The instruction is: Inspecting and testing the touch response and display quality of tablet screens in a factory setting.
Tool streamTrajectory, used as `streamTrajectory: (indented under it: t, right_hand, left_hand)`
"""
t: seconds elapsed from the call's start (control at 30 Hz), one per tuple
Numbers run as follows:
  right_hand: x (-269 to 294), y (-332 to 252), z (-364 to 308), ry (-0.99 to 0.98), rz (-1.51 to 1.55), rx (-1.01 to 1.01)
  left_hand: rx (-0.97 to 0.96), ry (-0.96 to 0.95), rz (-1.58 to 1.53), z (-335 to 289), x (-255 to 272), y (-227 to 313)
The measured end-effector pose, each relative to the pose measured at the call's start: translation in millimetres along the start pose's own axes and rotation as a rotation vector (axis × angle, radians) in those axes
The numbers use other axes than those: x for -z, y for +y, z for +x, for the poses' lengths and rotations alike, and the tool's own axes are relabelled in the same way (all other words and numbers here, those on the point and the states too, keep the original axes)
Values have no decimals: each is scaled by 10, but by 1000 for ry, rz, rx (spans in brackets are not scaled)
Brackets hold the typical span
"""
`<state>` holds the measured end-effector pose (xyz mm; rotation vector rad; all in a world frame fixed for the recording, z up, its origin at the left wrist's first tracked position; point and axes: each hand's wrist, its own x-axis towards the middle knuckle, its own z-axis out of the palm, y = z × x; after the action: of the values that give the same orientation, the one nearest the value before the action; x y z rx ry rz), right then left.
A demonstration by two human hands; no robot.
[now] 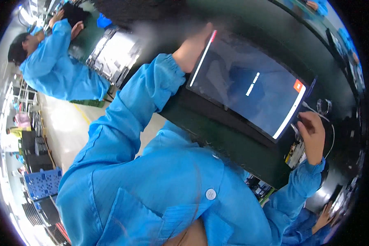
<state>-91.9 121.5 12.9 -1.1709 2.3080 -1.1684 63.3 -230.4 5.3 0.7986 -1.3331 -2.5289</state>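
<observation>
A tablet [238,74] with a lit dark-blue screen, white bands along its two short sides and a small orange-red patch lies tilted in front of me. My left hand [192,51] grips its left short edge, the fingertips partly blurred. At the opposite short edge, my right hand [313,135] has thumb and forefinger bent together close to the tablet's side; what they pinch, if anything, is hidden. A white cable [330,125] meets that side just above my right fingers and curves down behind the hand.
Beneath the tablet is a dark green work surface [258,160]. A clear-and-white tray [115,55] stands at the upper left, beside a co-worker in blue [61,65]. Another person's hand [324,217] shows at lower right. Blue crates [43,184] stand on the left.
</observation>
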Motion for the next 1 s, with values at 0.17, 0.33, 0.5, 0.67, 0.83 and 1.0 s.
streamTrajectory:
  t: [0.17,0.33,0.5,0.67,0.83,1.0]
  right_hand:
    - [-49,-216,-25,98,-3,-11]
    - [-32,-232,-77,107,-37,30]
    - [-38,-272,-63,103,-48,69]
    - [-46,-223,-32,84,-29,84]
    - [-56,-244,-29,77,-12,50]
    - [-80,-279,-20,119,-45,88]
  left_hand:
    - [-28,-24,-15,118,157,-53]
    - [-37,-60,-53,58,13,-38]
    - [-72,-5,-40,-12,-80,-10]
    - [-76,-26,-53,-52,-141,-7]
    - [-91,-42,-78,44,-46,-27]
    - [-57,55,-44,34,-71,-28]
